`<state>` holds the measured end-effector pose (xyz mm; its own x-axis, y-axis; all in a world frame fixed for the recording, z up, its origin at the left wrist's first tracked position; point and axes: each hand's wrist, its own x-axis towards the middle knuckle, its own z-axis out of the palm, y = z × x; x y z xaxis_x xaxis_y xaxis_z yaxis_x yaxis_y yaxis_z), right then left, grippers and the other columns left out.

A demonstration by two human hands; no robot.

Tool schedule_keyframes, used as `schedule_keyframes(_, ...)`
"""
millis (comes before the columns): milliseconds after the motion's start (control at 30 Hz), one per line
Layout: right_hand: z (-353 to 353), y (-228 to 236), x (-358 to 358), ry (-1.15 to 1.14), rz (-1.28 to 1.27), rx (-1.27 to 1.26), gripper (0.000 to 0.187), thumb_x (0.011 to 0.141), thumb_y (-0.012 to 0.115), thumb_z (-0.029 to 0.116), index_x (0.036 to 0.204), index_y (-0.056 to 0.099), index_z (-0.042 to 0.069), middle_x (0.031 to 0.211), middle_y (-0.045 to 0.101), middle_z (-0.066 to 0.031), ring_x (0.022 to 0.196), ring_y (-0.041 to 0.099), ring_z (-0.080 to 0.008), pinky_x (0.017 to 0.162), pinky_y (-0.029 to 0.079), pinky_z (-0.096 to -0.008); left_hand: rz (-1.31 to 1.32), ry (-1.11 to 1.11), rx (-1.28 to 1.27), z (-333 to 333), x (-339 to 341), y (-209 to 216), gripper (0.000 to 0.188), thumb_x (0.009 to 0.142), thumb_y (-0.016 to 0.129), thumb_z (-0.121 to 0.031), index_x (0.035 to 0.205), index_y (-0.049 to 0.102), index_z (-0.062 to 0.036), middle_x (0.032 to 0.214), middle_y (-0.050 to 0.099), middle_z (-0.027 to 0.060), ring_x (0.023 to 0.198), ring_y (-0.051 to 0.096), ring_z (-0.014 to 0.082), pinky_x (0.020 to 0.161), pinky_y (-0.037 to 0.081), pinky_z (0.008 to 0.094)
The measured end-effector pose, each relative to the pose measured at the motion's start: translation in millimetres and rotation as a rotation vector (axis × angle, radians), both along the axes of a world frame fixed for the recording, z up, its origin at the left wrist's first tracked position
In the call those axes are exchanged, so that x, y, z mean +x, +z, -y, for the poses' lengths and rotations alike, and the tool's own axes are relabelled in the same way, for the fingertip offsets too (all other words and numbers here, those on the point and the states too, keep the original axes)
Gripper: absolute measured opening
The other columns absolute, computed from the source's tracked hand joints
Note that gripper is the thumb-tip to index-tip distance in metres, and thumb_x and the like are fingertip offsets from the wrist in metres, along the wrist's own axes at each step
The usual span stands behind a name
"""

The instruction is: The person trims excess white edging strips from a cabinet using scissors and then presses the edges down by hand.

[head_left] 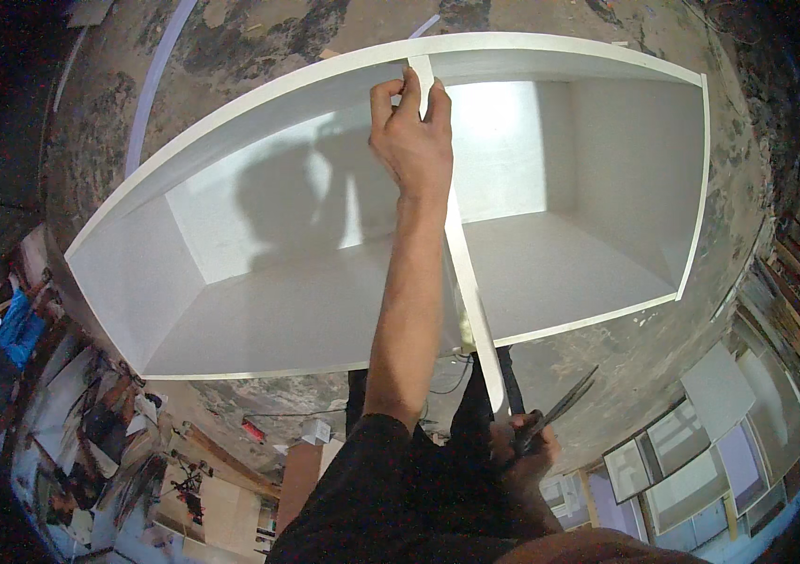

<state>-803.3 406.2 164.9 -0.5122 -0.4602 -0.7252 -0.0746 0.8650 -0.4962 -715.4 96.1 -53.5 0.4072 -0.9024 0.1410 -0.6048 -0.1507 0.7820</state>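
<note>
"Up at the far edge of the cabinet (640, 160), what's the left grip (413, 141) doing? Looks kinda busy."

"Fingers and thumb are pinched around the far end of the white strip (471, 296), one on each side. Bare hand, arm reaching out of a black sleeve (353, 479)."

"ok, and where does the strip go from there?"

"From the left grip back toward the person, across the middle of the cabinet, then out past the near edge. Its near end comes right up to the right grip (530, 453). Can't tell if that one's pinching it too, or if the strip is stuck down anywhere."

"So what's the right grip got?"

"It's clenched on scissors (564, 401), dark ones, blades sticking out ahead and to the right of it. The strip's end is left of the blades, not touching them."

"And the cabinet?"

"Pale inside, hollow side facing the camera, sitting on a stained floor (640, 348). Spreads out both sides of the left grip, with a big shadow (292, 197) inside, to that hand's left."

"Anything else lying about?"

"Well right of the right grip, some panels (720, 399), pale and lilac. Way left of both grips, a blue thing (19, 324) among clutter."
</note>
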Motion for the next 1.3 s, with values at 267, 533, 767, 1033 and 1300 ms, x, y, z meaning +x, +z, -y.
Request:
schedule_keyframes(267, -13, -8, -6, -0.023, -0.055, -0.081, 0.021, 0.075, 0.073, -0.004, 0.087, 0.057, 0.002, 0.077, 0.057, -0.0035, 0.06, 0.056, -0.0092, 0.052, 0.044, -0.0236, 0.126, -0.036, -0.104, 3, 0, -4, 0.031, 0.08, 0.071, -0.015, 0.106, 0.068, 0.0026, 0.086, 0.054, 0.0065, 0.059, 0.056, 0.0178, 0.049, 0.045, 0.0326)
schedule_keyframes(533, -17, -13, -8, 0.158, -0.102, -0.155, 0.017, 0.079, 0.07, 0.0, 0.085, 0.055, 0.002, 0.076, 0.055, -0.0028, 0.06, 0.053, -0.0084, 0.054, 0.042, -0.023, 0.101, -0.026, -0.098, 1, 4, -8, 0.031, 0.079, 0.071, -0.017, 0.105, 0.069, 0.0003, 0.084, 0.054, 0.0069, 0.061, 0.055, 0.0196, 0.054, 0.044, 0.0336)
schedule_keyframes(767, -22, -23, -4, -0.007, 0.043, 0.018, 0.017, 0.081, 0.067, -0.002, 0.089, 0.053, 0.002, 0.077, 0.055, -0.0035, 0.062, 0.058, -0.0099, 0.052, 0.046, -0.0237, 0.113, -0.025, -0.084, 2, 4, -9, 0.033, 0.078, 0.071, -0.025, 0.101, 0.071, -0.0016, 0.084, 0.056, 0.0106, 0.072, 0.059, 0.0252, 0.067, 0.047, 0.0359)
schedule_keyframes(1033, -46, -66, 13, -0.129, 0.061, -0.135, 0.017, 0.076, 0.074, 0.002, 0.084, 0.059, 0.002, 0.073, 0.063, -0.0057, 0.063, 0.059, -0.0102, 0.055, 0.048, -0.0247, 0.223, -0.065, -0.01, 11, 10, -12, 0.027, 0.079, 0.068, -0.023, 0.097, 0.069, -0.003, 0.087, 0.058, 0.0156, 0.078, 0.06, 0.0331, 0.071, 0.048, 0.0412)
schedule_keyframes(1300, -69, -113, 18, -0.059, 0.04, -0.134, 0.014, 0.079, 0.069, -0.003, 0.087, 0.058, 0.001, 0.083, 0.059, -0.0016, 0.071, 0.057, -0.0074, 0.063, 0.048, -0.023, 0.205, -0.119, -0.204, 8, 11, -20, 0.026, 0.079, 0.067, -0.02, 0.093, 0.068, 0.0019, 0.08, 0.056, 0.016, 0.072, 0.057, 0.0337, 0.067, 0.047, 0.0413)
